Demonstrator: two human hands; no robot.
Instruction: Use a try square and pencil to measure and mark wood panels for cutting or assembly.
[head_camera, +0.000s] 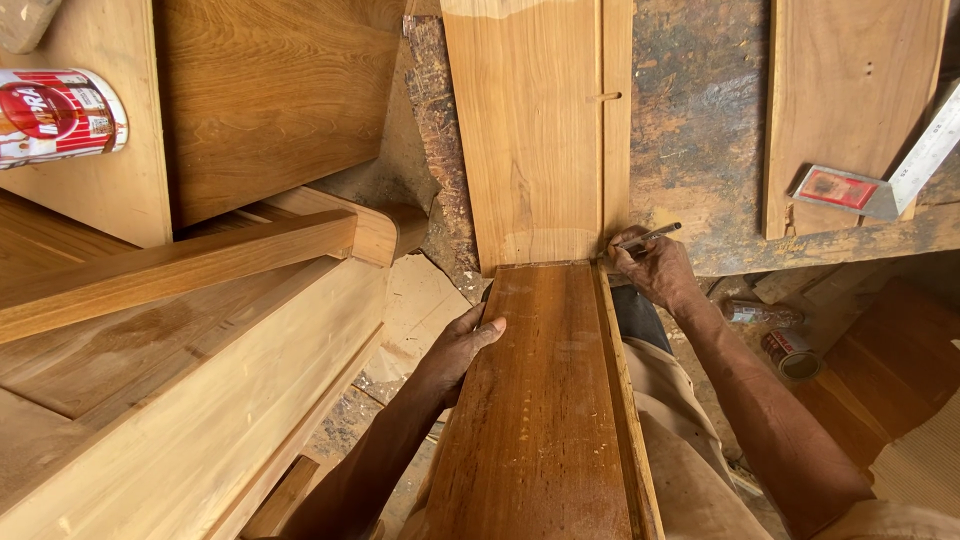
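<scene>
1. Red and white can (58, 115): lies on its side on a pale board at upper left, well apart from both hands.
2. Stacked pale timbers (180, 330): fill the left side, sloping toward the viewer.
3. Left hand (462, 345): fingers flattened and curled over the left edge of the dark board (540, 400), bracing it rather than gripping fully.
4. Dark board: its long axis runs from the viewer away to the workbench, where its far end butts against the pale plank (535, 130).
5. Right hand (650, 268): closed around a pencil (648, 236), whose tip meets the joint at the dark board's far right corner. This hand is the nearer to the joint.
6. Try square (880, 180): rests at upper right, well apart.
7. Two small cans (785, 335): lie on the floor beside the right forearm.
</scene>
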